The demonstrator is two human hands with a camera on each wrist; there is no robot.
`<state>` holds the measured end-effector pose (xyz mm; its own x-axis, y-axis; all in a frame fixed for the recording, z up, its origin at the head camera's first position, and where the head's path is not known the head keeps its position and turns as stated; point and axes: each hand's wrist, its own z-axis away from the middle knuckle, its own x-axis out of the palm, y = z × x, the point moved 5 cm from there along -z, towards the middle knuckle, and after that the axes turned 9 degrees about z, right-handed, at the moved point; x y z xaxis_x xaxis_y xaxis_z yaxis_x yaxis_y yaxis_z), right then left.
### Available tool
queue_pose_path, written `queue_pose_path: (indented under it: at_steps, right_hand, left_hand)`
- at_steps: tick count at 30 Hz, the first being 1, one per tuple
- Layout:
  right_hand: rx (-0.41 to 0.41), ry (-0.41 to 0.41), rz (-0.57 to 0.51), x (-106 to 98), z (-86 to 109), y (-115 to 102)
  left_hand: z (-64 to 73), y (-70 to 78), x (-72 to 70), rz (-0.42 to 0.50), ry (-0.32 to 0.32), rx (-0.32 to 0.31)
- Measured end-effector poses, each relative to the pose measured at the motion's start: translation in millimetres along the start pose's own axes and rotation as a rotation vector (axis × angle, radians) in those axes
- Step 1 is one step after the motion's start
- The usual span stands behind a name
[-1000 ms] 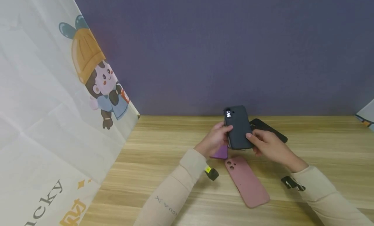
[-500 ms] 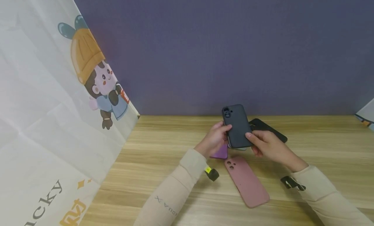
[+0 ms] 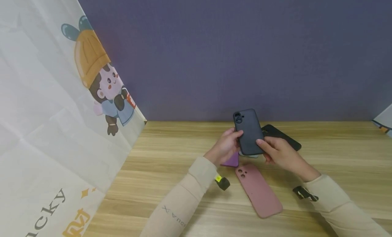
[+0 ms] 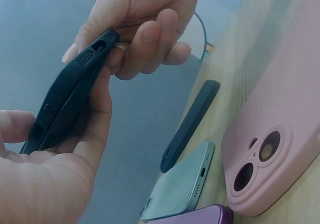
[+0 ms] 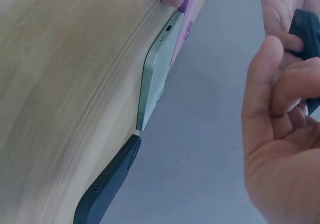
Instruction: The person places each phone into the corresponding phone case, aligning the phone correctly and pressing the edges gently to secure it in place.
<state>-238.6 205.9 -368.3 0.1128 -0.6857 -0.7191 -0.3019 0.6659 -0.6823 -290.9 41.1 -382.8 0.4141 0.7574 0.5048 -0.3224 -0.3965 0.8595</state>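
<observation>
A black phone case [image 3: 249, 133] with a camera cutout is held above the far part of the table, its back facing the head camera. My left hand [image 3: 224, 147] grips its left edge, thumb on the back and fingers behind. At the lower right corner my right hand [image 3: 283, 154] pinches it, thumb on top. In the left wrist view, port and speaker holes show along the edge of the black case [image 4: 75, 84]. Under the held case lies a pale green phone [image 4: 182, 181], mostly hidden in the head view. A purple phone [image 3: 232, 160] lies beside it, partly behind my left hand.
A pink phone case [image 3: 260, 192] lies on the wooden table [image 3: 171, 169] nearer the front. Behind my right hand lies another black case or phone [image 3: 284, 138]. A dark blue panel [image 3: 214, 60] stands at the back, and a white printed sheet [image 3: 46, 111] at the left.
The held case has tilted slightly. Its camera holes, bright before, now look dark, and more of the green phone shows beneath it. Both hands keep nearly the same place and grip.
</observation>
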Motion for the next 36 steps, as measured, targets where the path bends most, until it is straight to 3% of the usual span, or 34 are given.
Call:
queue_pose_path:
  at_steps: [9, 19, 26, 30, 36]
  right_hand:
    - [0.022, 0.009, 0.038, 4, -1.4, 3]
    - [-0.002, 0.011, 0.091, 5, 0.1, 1]
    - [-0.007, -0.037, 0.097, 6, -1.4, 4]
    - [-0.004, -0.031, 0.128, 3, -1.8, 5]
    - [0.016, 0.051, 0.186, -7, 0.0, 3]
  left_hand:
    - [-0.8, -0.7, -0.6, -0.016, 0.012, 0.001]
    - [-1.7, -2.7, -4.7, -0.218, 0.030, 0.019]
    - [1.0, -1.7, -2.1, -0.231, 0.037, 0.026]
    - [2.3, -2.6, 0.1, -0.256, 0.007, 0.006]
    - [2.8, -6.7, 4.7, -0.323, -0.053, -0.020]
